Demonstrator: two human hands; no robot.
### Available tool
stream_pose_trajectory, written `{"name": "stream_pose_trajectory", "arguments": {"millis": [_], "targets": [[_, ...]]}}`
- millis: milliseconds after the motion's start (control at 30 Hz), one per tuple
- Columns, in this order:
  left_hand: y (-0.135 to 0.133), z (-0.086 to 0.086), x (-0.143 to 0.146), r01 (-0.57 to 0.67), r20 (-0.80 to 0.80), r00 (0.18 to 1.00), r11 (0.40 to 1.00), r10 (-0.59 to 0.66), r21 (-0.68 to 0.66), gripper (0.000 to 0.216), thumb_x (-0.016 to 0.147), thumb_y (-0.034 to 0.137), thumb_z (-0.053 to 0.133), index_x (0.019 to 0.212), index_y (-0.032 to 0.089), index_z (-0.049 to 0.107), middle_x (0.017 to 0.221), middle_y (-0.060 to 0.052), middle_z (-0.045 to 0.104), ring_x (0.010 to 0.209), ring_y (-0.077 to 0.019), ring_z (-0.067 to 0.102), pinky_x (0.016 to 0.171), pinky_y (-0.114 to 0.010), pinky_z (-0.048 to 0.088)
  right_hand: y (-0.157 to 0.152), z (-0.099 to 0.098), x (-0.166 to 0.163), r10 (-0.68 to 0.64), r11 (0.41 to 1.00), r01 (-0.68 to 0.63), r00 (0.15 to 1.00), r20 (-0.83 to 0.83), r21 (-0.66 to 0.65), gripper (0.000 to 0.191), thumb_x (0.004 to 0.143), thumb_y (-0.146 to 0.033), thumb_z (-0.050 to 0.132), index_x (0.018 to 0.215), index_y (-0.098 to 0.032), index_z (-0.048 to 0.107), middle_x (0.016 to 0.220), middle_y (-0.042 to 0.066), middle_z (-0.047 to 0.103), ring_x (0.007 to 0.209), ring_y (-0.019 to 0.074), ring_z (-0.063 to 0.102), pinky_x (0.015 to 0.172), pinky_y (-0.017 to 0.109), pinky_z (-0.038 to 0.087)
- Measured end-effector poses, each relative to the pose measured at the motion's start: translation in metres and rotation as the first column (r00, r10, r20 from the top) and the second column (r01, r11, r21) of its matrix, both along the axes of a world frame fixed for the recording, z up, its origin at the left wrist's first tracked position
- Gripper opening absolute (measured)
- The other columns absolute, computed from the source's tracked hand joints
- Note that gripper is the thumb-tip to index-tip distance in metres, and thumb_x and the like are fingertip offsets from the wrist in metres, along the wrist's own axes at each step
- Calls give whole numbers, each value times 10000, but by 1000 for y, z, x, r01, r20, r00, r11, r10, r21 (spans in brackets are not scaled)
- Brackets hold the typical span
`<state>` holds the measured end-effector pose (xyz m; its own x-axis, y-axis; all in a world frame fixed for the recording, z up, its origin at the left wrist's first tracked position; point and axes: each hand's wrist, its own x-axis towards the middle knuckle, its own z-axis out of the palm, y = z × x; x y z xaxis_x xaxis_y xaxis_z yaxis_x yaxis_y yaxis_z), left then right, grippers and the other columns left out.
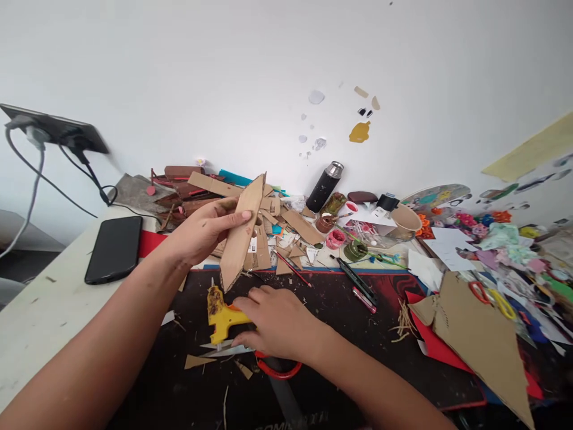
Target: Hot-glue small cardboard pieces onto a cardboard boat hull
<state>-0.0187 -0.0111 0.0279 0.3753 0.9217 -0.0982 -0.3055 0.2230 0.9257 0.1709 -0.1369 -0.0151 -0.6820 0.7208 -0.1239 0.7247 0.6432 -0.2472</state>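
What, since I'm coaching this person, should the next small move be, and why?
Probably lift the glue gun clear of the scissors with the right hand: that hand is at the gun's grip end, the scissors lie close below it, and the left hand holds the cardboard up above the gun.

Black, red-edged rectangular desk mat [322,298]: pale printed lettering [274,426] toward near edge, partly cut off; "OM" legible. White rectangular label [253,243] on flat brown cardboard piece [258,259]: print illegible.
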Motion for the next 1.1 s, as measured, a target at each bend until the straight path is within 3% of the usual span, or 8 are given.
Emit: {"name": "stream_pose_trajectory", "arguments": {"millis": [433, 500, 600, 667, 733, 867, 933, 1100], "targets": [[3, 5, -14, 22, 53, 998, 1000, -21, -18, 456, 683, 427, 1035, 1045, 209, 862, 948, -99, 878, 729, -213, 789, 645, -244, 661, 16, -22, -33, 70, 998, -69, 990, 124, -11, 402, 1010, -483, 689, 1168, -115, 719, 1102, 152, 813, 984, 299, 752, 810, 391, 603], [2, 7, -16, 9, 56, 998, 1000, -8, -14, 456, 683, 427, 1032, 1038, 201, 856, 970, -107, 881, 744, -220, 797, 653, -250, 660, 15, -23, -33, 28, 998, -24, 998, 63, -53, 415, 955, -521, 717, 1127, -143, 736, 1084, 144, 824, 952, 298, 761, 801, 381, 587], [1, 11, -20, 1, 65, 998, 1000, 0, -8, 466, 677, 422, 1032, 1040, 196, 846, 969, -102, 881, 752, -230, 806, 663, -263, 660, 12, -24, -28, -209, 968, 185, 967, -143, -168, 383, 837, -506, 798, 1053, -193, 760, 969, 75, 823, 830, 252, 735, 745, 334, 541], [1, 13, -22, -12, 75, 997, 1000, 12, -1, 509, 674, 429, 1031, 1084, 196, 838, 969, -97, 881, 767, -238, 815, 669, -266, 660, 8, -26, -22, -398, 897, 286, 854, -335, -338, 337, 788, -431, 819, 1035, -207, 766, 884, 21, 783, 719, 188, 661, 651, 280, 478], [1, 16, -26, -43, 87, 995, 999, 42, 9, 535, 690, 444, 1021, 1121, 192, 827, 983, -98, 878, 797, -247, 822, 681, -270, 664, 5, -31, -13, -579, 788, 299, 656, -483, -539, 275, 782, -391, 795, 972, -197, 751, 789, -14, 707, 657, 149, 575, 596, 251, 425], [4, 16, -33, -107, 91, 990, 994, 105, 14, 570, 727, 454, 1002, 1197, 202, 801, 1036, -105, 871, 849, -275, 824, 724, -321, 689, 6, -44, 6, -812, 577, 80, 164, -560, -813, 434, 828, -600, 776, 873, -178, 686, 685, -30, 616, 530, 108, 490, 516, 227, 402], [6, 14, -35, -132, 77, 988, 991, 130, 12, 579, 718, 463, 1006, 1194, 208, 797, 1039, -106, 868, 846, -277, 817, 713, -325, 687, 11, -49, 14, -862, 507, -28, 10, -507, -862, 512, 815, -672, 789, 890, -177, 684, 602, -41, 584, 435, 97, 421, 424, 218, 364], [5, 5, -28, -123, 7, 992, 992, 123, 12, 588, 708, 499, 1006, 1185, 226, 797, 1149, -117, 864, 981, -308, 819, 753, -311, 673, 28, -50, 20, -866, 500, -283, -184, -465, -819, 579, 794, -730, 810, 822, -176, 645, 498, -67, 480, 367, 76, 323, 335, 192, 310]]}}
